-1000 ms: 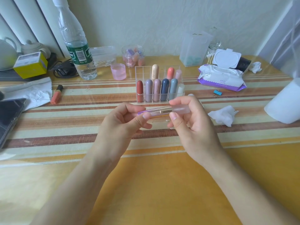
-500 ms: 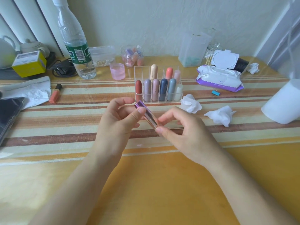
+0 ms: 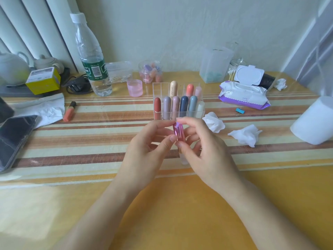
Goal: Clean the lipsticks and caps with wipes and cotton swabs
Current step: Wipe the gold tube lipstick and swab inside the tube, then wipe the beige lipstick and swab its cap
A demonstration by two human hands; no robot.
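Observation:
A pink faceted lipstick [image 3: 178, 132] stands nearly upright between my hands above the striped mat. My left hand [image 3: 147, 145] pinches its side with thumb and fingers. My right hand [image 3: 203, 147] pinches it too, index finger on its top and thumb on its lower part. A frosted clear cap [image 3: 183, 158] shows below my right thumb, partly hidden. Behind stands a clear organizer [image 3: 158, 87] with several lipsticks. Two used wipes [image 3: 214, 121] [image 3: 245, 135] lie to the right. The wipe pack [image 3: 243, 95] sits open at the back right, beside a cotton swab jar [image 3: 233, 71].
A water bottle [image 3: 91, 56], a pink cup [image 3: 134, 87], an orange lipstick [image 3: 69, 111], a phone [image 3: 12, 139] and a crumpled tissue [image 3: 45, 109] lie left. A white paper roll [image 3: 315, 121] stands right, with a blue clip [image 3: 240, 111] near the pack.
The lipstick has turned from lying sideways to standing nearly upright between my hands. My right hand shifted its fingers onto the top and lower part.

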